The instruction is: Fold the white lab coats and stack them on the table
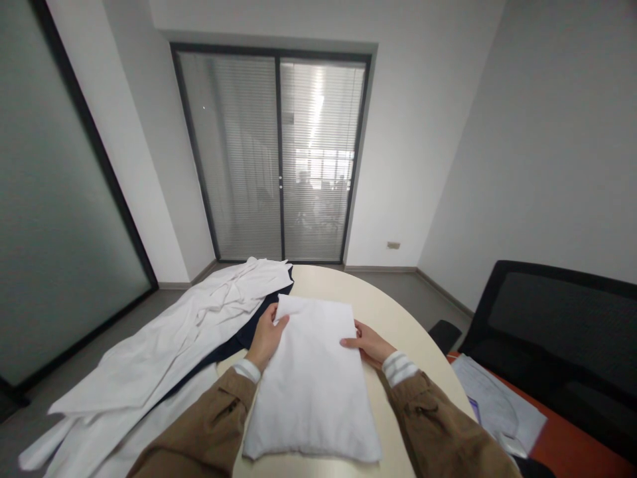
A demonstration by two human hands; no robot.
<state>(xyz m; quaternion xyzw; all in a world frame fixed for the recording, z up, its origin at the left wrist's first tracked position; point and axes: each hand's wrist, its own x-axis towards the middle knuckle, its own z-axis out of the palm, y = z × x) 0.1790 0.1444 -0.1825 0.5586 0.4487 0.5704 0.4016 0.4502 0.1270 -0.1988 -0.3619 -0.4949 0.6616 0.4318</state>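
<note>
A white cloth (313, 385), folded into a long flat panel, is in front of me over the round table. My left hand (267, 337) grips its far left edge, thumb on top and the other fingers mostly hidden beyond the edge. On the opposite side my right hand (367, 343) pinches the right edge, its thumb lying over the fabric. Just left of the cloth, a heap of white garments (199, 318) lies spread out, with a dark navy garment (243, 335) showing between the layers.
The pale round table (398, 325) curves away at the right. Beyond that edge stands a black mesh chair (552, 332) with an orange-red seat, on which a clear plastic packet (497, 398) lies. Glass doors with blinds (279, 159) are at the back.
</note>
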